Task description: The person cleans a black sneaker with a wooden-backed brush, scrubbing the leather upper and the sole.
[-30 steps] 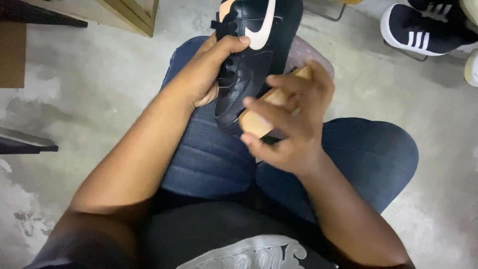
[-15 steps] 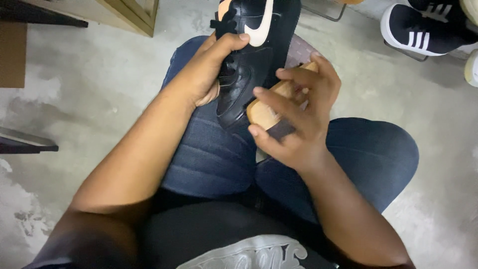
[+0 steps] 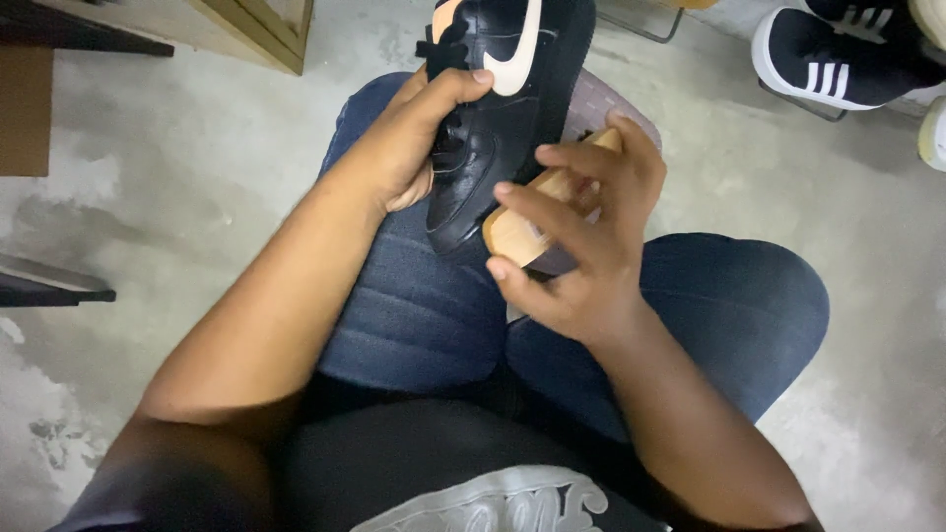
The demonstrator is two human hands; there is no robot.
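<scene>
Gripping black sneaker (image 3: 498, 108) on lap, left hand (image 3: 414, 148) clenched at laces; right hand (image 3: 581, 246) grasps wooden brush (image 3: 527, 222) against its side

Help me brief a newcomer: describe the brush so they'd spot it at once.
Start at the person's lap in blue jeans, where the left hand steadies a black sneaker. Against that shoe's sole side, the right hand grips the wooden brush: a pale tan block, the only light wood among dark things.

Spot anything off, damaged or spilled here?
Nothing stands out. The left hand grips a black shoe on the lap; the right hand holds a wooden brush against its side. No visible damage or spill; the concrete floor is only blotchy.
</scene>
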